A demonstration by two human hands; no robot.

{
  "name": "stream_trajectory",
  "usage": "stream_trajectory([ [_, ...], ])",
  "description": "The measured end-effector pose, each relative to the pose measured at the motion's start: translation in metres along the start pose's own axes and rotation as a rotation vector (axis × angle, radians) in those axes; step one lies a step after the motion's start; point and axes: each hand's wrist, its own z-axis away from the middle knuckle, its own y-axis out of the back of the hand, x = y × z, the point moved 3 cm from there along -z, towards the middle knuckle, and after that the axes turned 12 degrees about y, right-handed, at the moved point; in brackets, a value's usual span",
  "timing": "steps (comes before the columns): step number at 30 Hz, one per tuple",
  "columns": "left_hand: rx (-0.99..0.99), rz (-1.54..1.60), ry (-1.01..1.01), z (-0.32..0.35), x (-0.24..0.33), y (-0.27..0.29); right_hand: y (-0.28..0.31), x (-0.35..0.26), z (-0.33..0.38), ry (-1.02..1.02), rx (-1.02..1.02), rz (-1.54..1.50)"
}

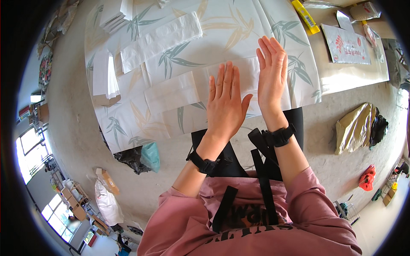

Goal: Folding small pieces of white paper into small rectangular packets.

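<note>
A long strip of thin white paper [171, 93] lies across the leaf-patterned tablecloth in front of me, creased crosswise near its middle. My left hand [226, 96] rests flat on it with the fingers stretched out. At the strip's right end stands my right hand [272, 72], turned partly on its edge, fingers straight and holding nothing. Farther back lies a second wrinkled white paper strip [162, 40]. To the left are a stack of folded white paper [102, 74] and, behind it, another white stack [115, 15].
A yellow tube-shaped pack [306, 17] lies at the table's far right corner. On the adjoining surface is a flat printed box [346, 45]. Black and teal plastic bags [149, 157] sit under the table's left front edge. A tan bag [354, 128] lies on the floor at right.
</note>
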Motion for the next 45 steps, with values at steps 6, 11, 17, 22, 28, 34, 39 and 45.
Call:
stream_trajectory([
  [6,0.055,-0.080,-0.025,-0.013,0.001,-0.008,0.003,-0.012,0.001,-0.166,0.027,-0.255],
  [11,0.089,-0.072,-0.010,-0.014,-0.006,-0.019,0.017,-0.006,0.004,-0.261,0.024,-0.293],
  [17,0.116,-0.100,-0.017,-0.011,-0.003,-0.013,0.027,-0.025,-0.008,-0.101,0.048,-0.192],
  [22,0.112,-0.127,-0.015,-0.011,-0.003,-0.016,0.015,-0.011,0.002,-0.206,0.003,-0.312],
  [28,0.104,-0.134,0.039,-0.013,-0.008,-0.021,0.020,0.009,0.007,-0.347,0.088,-0.422],
  [34,0.209,-0.004,0.138,-0.009,-0.022,-0.010,0.011,0.011,0.005,-0.376,0.121,-0.435],
  [39,0.135,0.186,0.210,-0.006,-0.024,-0.005,0.042,0.042,0.004,-0.394,-0.072,-0.260],
  [45,0.746,0.390,0.343,0.014,-0.066,0.062,0.049,-0.028,-0.004,-0.332,0.125,-0.402],
])
